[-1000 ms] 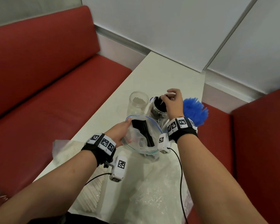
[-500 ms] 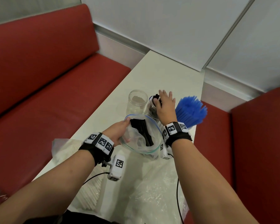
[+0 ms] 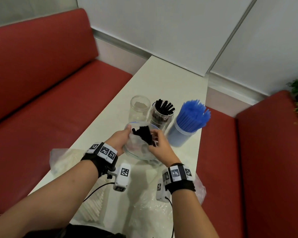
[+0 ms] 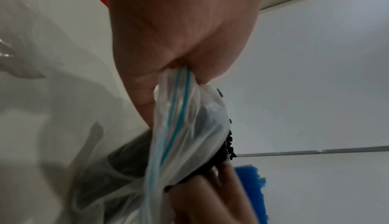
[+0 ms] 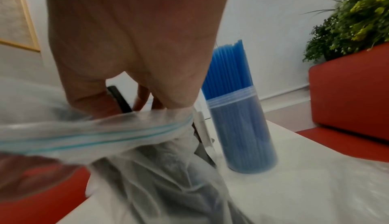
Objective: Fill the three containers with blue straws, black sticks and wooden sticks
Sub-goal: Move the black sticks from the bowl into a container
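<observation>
Black sticks [image 3: 143,134] fill a clear zip bag [image 3: 136,152] over the white table [image 3: 170,83]; the right hand [image 3: 159,146] has left the middle jar [image 3: 161,115], where it was half a second ago, and now closes its fingers on the bag's sticks; the left hand [image 3: 118,141] pinches the bag's rim; an empty jar [image 3: 140,109] and blue straws [image 3: 192,117] stand beyond; only square coded tags on the wristbands, no readable writing; red benches [image 3: 41,83] flank the table.
</observation>
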